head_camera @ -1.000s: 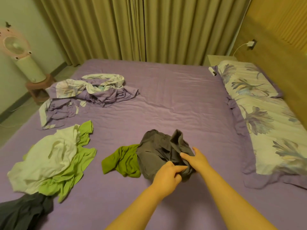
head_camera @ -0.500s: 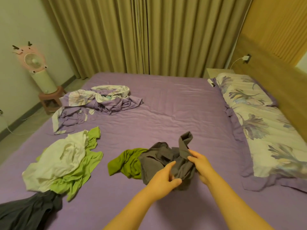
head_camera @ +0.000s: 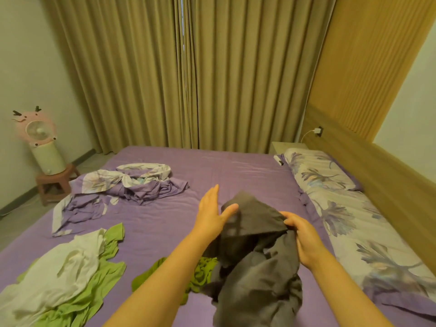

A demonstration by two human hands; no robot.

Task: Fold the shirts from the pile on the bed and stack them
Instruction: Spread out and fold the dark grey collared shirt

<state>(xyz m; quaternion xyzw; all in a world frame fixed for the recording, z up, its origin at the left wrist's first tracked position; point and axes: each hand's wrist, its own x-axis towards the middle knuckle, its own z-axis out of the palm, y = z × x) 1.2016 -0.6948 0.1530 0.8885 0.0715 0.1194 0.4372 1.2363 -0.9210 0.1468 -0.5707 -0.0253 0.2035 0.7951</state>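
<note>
So we've got the gray shirt (head_camera: 254, 253) up off the bed (head_camera: 236, 171) in the lower middle of the frame, hanging in a bunched clump. Our right hand (head_camera: 304, 239) grips its upper edge, fingers curled into the fabric, and that's what carries the weight. Our left hand (head_camera: 212, 213) is spread flat with straight fingers, thumb just at the shirt's top corner, not gripping anything. It looks like it's reaching to find a second corner or a shoulder seam, so the shirt can be shaken out flat. That's our guess at the step: opening the thing up before any fold happens.

Holding it high makes sense, since gravity pulls the wrinkles down and shows where the sleeves are. Right now we can't tell which way the shirt faces; it's too crumpled.

Just under our left forearm, a green shirt (head_camera: 200, 272) lies on the sheet, partly hidden by the gray one. Down in the lower left there's the rest of the pile: a white shirt (head_camera: 54, 274) on top of a light green shirt (head_camera: 99, 277). No folded stack is visible anywhere, so we're early in the job.

Middle left has a rumpled floral blanket (head_camera: 122, 185), and floral pillows (head_camera: 342, 208) run down the right side. The open purple patch between them seems the natural spot to lay the shirt down.
</note>
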